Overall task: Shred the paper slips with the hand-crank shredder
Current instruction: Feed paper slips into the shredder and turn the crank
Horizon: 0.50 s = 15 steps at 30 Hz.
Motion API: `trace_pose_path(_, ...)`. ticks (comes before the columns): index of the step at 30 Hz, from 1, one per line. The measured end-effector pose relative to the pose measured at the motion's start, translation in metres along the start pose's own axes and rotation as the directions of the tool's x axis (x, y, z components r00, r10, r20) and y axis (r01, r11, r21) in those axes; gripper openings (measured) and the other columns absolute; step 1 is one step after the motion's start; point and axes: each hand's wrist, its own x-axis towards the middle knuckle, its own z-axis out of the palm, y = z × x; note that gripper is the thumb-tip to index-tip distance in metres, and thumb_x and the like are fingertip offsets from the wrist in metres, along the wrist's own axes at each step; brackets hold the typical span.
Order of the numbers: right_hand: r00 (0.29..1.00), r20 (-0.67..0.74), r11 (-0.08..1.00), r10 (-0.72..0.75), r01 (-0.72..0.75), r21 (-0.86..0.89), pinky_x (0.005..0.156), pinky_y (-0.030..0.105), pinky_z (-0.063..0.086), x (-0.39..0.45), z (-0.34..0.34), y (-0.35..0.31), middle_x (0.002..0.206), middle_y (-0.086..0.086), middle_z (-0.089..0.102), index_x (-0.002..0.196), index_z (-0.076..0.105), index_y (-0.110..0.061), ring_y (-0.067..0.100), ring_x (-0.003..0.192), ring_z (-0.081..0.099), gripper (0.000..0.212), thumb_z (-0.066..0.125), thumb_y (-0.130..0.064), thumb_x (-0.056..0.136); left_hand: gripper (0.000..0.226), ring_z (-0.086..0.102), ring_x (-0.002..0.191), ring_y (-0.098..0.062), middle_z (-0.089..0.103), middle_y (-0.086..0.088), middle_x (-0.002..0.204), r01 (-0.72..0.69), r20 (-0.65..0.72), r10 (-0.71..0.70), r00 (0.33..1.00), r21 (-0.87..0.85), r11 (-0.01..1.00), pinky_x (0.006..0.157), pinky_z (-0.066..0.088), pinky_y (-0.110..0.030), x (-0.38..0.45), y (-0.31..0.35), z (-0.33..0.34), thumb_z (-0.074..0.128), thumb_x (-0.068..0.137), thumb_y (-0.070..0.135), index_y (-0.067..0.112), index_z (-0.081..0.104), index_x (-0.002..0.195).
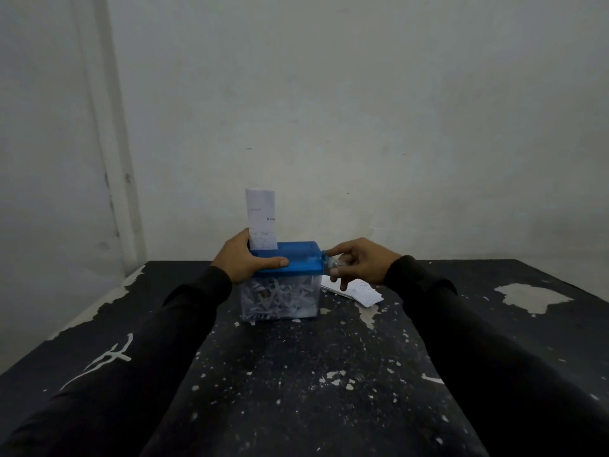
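Shredder (286, 258) bin packed with shreds (280, 300); slip (261, 219) upright in slot. Left hand (245, 260) grips lid, right hand (357, 263) pinches crank (331, 260).

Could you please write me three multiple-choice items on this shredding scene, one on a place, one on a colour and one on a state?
1. Where do the loose paper slips lie?
A. On the table, right of the shredder
B. Inside the clear bin
C. In front of the left sleeve

2. What colour is the shredder lid?
A. Red
B. Blue
C. Yellow

3. How is the slip in the slot standing?
A. Lying flat on the lid
B. Crumpled in the right hand
C. Upright, its lower end in the slot

Answers:
1. A, since the slips rest on the black table beside the bin, under the right hand at the crank.
2. B, as the lid is blue above a clear bin of shreds.
3. C, because it rises straight from the lid next to the left hand, which grips the lid.
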Motion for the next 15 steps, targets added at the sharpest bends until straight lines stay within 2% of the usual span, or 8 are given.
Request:
trace_pose_path(4, 0.999, 0.036, 0.992, 0.023, -0.028, 0.124, 0.085, 0.042, 0.061, 0.008, -0.015, -0.012, 0.088, 0.015, 0.075, 0.120, 0.066, 0.002, 0.031, 0.081, 0.074, 0.033, 0.066, -0.022, 0.097, 0.081, 0.065, 0.096, -0.002, 0.067, 0.013, 0.112, -0.010, 0.001, 0.010, 1.000, 0.007, 1.000, 0.076, 0.056, -0.017, 0.000, 0.000, -0.001, 0.093, 0.057, 0.052, 0.023, 0.060, 0.126)
trace_pose_path(7, 0.998, 0.002, 0.984, 0.069, -0.068, 0.164, 0.088, 0.047, 0.060, 0.021, -0.021, -0.015, 0.076, 0.017, 0.070, 0.110, 0.064, 0.015, 0.034, 0.078, 0.071, 0.060, 0.069, -0.042, 0.090, 0.082, 0.067, 0.099, -0.005, 0.069, 0.011, 0.115, -0.014, -0.008, 0.014, 1.000, -0.009, 1.000, 0.073, 0.054, -0.013, -0.001, -0.004, 0.000, 0.093, 0.059, 0.050, 0.022, 0.060, 0.128)
trace_pose_path(8, 0.997, -0.017, 0.981, 0.080, -0.076, 0.180, 0.089, 0.049, 0.060, 0.023, -0.021, -0.014, 0.072, 0.015, 0.068, 0.108, 0.064, 0.015, 0.034, 0.076, 0.070, 0.066, 0.070, -0.047, 0.087, 0.082, 0.067, 0.099, -0.005, 0.068, 0.011, 0.115, -0.016, -0.008, 0.016, 1.000, -0.010, 1.000, 0.072, 0.053, -0.012, -0.002, -0.004, 0.001, 0.093, 0.059, 0.049, 0.022, 0.060, 0.128)
trace_pose_path(10, 0.995, -0.059, 0.974, 0.084, -0.069, 0.217, 0.089, 0.050, 0.060, 0.028, -0.020, -0.011, 0.063, 0.011, 0.061, 0.105, 0.067, 0.012, 0.031, 0.069, 0.067, 0.062, 0.067, -0.048, 0.091, 0.082, 0.066, 0.099, -0.004, 0.068, 0.011, 0.115, -0.021, -0.009, 0.021, 1.000, -0.007, 1.000, 0.071, 0.053, -0.011, -0.001, -0.003, 0.001, 0.093, 0.059, 0.050, 0.022, 0.059, 0.129)
trace_pose_path(12, 0.991, -0.097, 0.966, 0.097, -0.070, 0.250, 0.083, 0.046, 0.062, 0.032, -0.019, -0.011, 0.058, 0.008, 0.051, 0.103, 0.069, 0.008, 0.027, 0.062, 0.063, 0.054, 0.062, -0.046, 0.096, 0.082, 0.066, 0.099, -0.004, 0.068, 0.010, 0.116, -0.022, -0.010, 0.021, 1.000, -0.009, 1.000, 0.072, 0.053, -0.012, -0.002, -0.004, 0.001, 0.093, 0.059, 0.049, 0.022, 0.059, 0.129)
trace_pose_path(15, 0.983, -0.137, 0.960, 0.124, -0.083, 0.268, 0.074, 0.041, 0.061, 0.042, -0.015, -0.012, 0.053, 0.002, 0.047, 0.097, 0.070, 0.003, 0.022, 0.056, 0.055, 0.057, 0.059, -0.052, 0.097, 0.081, 0.066, 0.099, -0.003, 0.068, 0.010, 0.116, -0.022, -0.020, 0.022, 1.000, -0.010, 1.000, 0.072, 0.053, -0.013, -0.003, -0.004, 0.002, 0.093, 0.060, 0.049, 0.022, 0.059, 0.129)
